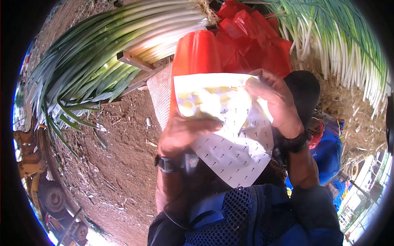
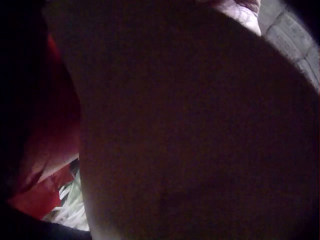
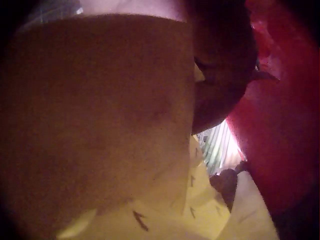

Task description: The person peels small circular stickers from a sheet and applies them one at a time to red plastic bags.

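Both hands hold a white sheet (image 1: 242,164) over the lap in the head view. Rows of round yellowish stickers (image 1: 223,99) sit on its upper part, and printed 1s cover the lower part. The left hand (image 1: 184,131) grips the sheet's left edge, its thumb lying across the front. At the upper right corner the right hand (image 1: 281,104) pinches the sheet, thumb in front. In the right wrist view the sheet (image 3: 205,202) glows yellow below the right hand (image 3: 100,120). The left wrist view is mostly filled by the dark left hand (image 2: 200,130).
Leeks (image 1: 135,37) lie stacked at the upper left beside a metal bar (image 1: 135,60). More green onions (image 1: 340,45) lie at the upper right. Red plastic (image 1: 254,41) is beyond the sheet. Brown soil (image 1: 111,164) spreads left, with a vehicle (image 1: 45,188) at the edge. A blue bag (image 1: 328,153) sits right.
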`<action>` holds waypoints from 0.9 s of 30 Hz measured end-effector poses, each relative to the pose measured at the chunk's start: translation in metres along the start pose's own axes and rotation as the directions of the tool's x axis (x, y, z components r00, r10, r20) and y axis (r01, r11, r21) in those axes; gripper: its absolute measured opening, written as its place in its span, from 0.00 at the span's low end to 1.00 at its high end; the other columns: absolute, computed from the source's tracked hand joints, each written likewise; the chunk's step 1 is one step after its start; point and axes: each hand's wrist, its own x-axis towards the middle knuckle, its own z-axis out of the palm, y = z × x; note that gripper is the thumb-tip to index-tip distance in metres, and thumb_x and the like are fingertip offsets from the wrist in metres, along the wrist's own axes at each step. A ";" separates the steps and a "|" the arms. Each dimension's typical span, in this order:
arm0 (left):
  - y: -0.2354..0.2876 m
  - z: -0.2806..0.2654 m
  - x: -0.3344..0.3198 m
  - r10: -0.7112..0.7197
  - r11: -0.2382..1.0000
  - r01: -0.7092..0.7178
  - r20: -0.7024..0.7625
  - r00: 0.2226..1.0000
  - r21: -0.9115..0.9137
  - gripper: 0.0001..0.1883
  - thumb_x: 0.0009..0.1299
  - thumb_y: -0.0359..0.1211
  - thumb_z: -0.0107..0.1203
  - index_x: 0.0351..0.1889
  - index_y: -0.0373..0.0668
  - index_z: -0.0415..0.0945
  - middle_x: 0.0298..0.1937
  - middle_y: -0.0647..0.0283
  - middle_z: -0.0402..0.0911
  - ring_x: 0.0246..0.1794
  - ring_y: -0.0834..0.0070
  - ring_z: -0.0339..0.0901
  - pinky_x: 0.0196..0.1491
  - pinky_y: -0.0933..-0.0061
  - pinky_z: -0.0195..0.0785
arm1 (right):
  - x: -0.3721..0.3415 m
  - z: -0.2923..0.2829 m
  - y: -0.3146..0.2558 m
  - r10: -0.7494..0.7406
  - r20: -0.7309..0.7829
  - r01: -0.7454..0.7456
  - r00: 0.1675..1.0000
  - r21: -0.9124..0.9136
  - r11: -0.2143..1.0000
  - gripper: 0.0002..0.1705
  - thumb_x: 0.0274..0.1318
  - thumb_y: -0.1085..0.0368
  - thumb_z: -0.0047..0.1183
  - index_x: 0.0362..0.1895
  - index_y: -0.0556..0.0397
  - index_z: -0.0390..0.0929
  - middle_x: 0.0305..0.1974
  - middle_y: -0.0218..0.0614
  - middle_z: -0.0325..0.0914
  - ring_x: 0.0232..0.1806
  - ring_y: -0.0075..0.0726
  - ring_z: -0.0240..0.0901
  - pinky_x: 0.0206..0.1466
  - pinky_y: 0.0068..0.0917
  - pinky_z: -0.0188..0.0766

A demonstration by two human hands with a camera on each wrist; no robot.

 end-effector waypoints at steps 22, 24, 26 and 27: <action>-0.001 -0.001 0.001 -0.011 0.978 -0.019 -0.140 0.990 -0.208 0.28 0.52 0.19 0.71 0.54 0.38 0.79 0.45 0.60 0.85 0.42 0.72 0.82 0.46 0.69 0.76 | 0.010 0.005 0.018 0.025 -0.053 -0.030 0.998 -0.113 0.993 0.11 0.65 0.65 0.57 0.45 0.61 0.78 0.37 0.30 0.80 0.39 0.19 0.74 0.47 0.19 0.70; -0.001 -0.004 -0.001 -0.055 0.983 0.030 -0.136 0.989 -0.179 0.29 0.52 0.18 0.70 0.55 0.37 0.78 0.45 0.60 0.85 0.42 0.72 0.82 0.47 0.69 0.76 | 0.008 0.006 0.019 -0.016 -0.057 0.011 0.998 -0.086 0.996 0.11 0.65 0.65 0.57 0.45 0.60 0.78 0.37 0.29 0.79 0.39 0.18 0.73 0.46 0.19 0.70; -0.003 -0.006 0.001 -0.068 0.987 0.045 -0.149 0.986 -0.156 0.29 0.52 0.18 0.70 0.54 0.36 0.78 0.45 0.59 0.85 0.43 0.71 0.83 0.47 0.69 0.76 | 0.005 0.007 0.015 -0.096 -0.052 0.092 0.994 -0.064 0.994 0.11 0.65 0.65 0.57 0.45 0.60 0.78 0.36 0.28 0.78 0.38 0.18 0.73 0.46 0.18 0.70; -0.003 -0.005 0.001 -0.064 0.989 0.042 -0.149 0.987 -0.143 0.25 0.53 0.19 0.70 0.51 0.36 0.79 0.43 0.59 0.86 0.41 0.72 0.82 0.46 0.70 0.76 | 0.004 0.006 0.013 -0.107 -0.028 0.106 0.994 -0.037 0.994 0.11 0.65 0.65 0.57 0.46 0.60 0.78 0.35 0.27 0.78 0.38 0.17 0.73 0.46 0.18 0.70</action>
